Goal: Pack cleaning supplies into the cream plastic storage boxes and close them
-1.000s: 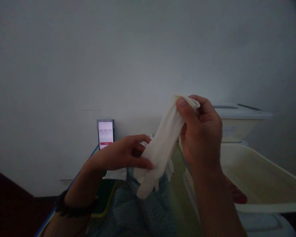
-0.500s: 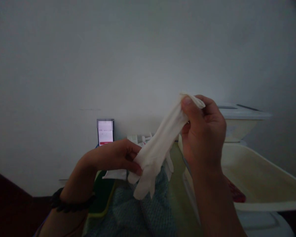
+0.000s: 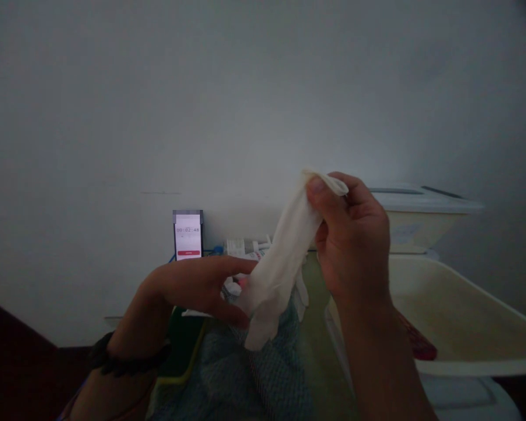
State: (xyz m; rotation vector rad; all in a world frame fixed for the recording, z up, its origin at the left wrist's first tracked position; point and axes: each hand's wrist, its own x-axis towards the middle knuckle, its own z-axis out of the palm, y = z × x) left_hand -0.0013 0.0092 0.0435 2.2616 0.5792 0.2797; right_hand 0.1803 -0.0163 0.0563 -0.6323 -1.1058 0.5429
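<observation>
A thin white glove (image 3: 280,263) hangs in front of me, finger ends pointing down. My right hand (image 3: 353,240) pinches its cuff at the top between thumb and fingers. My left hand (image 3: 201,283) is beside the glove's lower part, fingers loosely spread and its fingertips at the glove's fingers, gripping nothing. Beneath both hands lies a blue-green knitted cloth (image 3: 254,374). The scene is dim.
A phone (image 3: 188,235) with a lit timer screen leans on the white wall. Small bottles and tubes (image 3: 243,248) lie behind the glove. Cream plastic tubs (image 3: 464,316) stand at the right, one (image 3: 421,219) with a lid further back. A green-edged tray (image 3: 182,351) sits at the left.
My left hand has let go of the glove's lower end and opened. My right hand has shifted slightly left and up with the cuff.
</observation>
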